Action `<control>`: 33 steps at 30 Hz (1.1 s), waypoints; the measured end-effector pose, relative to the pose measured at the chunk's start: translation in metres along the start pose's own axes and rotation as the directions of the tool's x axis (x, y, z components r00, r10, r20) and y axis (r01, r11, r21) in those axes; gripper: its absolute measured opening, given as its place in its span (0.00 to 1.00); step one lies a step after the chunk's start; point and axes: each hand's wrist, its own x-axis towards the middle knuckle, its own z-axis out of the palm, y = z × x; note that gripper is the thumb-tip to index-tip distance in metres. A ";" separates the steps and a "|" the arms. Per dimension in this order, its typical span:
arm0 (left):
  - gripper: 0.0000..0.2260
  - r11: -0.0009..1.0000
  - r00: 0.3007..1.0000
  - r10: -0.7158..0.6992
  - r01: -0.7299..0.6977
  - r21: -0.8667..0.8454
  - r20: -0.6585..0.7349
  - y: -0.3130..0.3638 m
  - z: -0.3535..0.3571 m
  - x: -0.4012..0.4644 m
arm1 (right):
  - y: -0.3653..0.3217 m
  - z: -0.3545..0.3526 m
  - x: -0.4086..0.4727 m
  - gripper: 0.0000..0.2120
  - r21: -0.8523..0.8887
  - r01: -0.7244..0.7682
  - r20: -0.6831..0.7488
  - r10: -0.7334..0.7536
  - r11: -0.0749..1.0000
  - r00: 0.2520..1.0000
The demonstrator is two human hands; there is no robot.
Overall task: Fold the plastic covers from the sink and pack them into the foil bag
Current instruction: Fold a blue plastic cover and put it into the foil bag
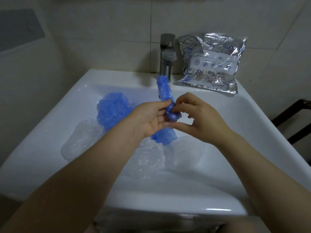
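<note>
The left hand (151, 117) lies palm-up over the basin, thumb and fingers curled against a twisted blue plastic cover (165, 96) rolled into a long strip. The right hand (200, 118), with a gold ring (196, 100) on one finger, pinches the same strip at its knotted middle from the 3 o'clock side, fingertips bent in against the plastic. The strip runs from 12 o'clock, where its upper end stands in front of the tap, down to 6 o'clock, where its lower end flares out below the palms.

At 9 o'clock from the hands a crumpled loose blue plastic cover (112, 110) lies in the white ceramic sink (50, 125). Clear crinkled plastic covers rest in the basin too: one (80, 140) at 8 o'clock, another (149, 157) at 6 o'clock beneath the wrists.

A grey metal tap (166, 54) stands at 12 o'clock on the back rim. At 1 o'clock, a silver foil bag (212, 63) printed with blue fish drawings and a white label leans against the tiled wall (101, 31), resting on the rim just beside the tap.
</note>
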 end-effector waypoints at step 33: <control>0.08 0.968 0.997 0.081 -0.083 0.236 0.019 -0.005 0.000 0.003 | -0.005 -0.002 0.001 0.12 0.025 -0.109 -0.088 0.111 0.994 0.990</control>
